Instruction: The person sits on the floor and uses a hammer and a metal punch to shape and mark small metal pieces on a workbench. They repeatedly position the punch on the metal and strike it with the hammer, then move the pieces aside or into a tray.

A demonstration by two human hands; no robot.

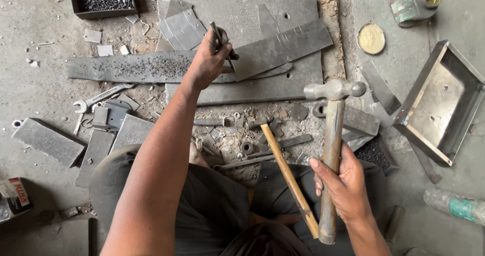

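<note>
Now, left hand (209, 59) clamped on punch (220, 36) over metal strip (280, 46), right hand (343, 183) gripping hammer (332, 135) nearby.

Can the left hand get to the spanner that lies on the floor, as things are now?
Probably not at once. The left hand is closed around a thin metal punch, so its grip is taken. The spanner lies uncovered left of that forearm, with nothing across the way.
</note>
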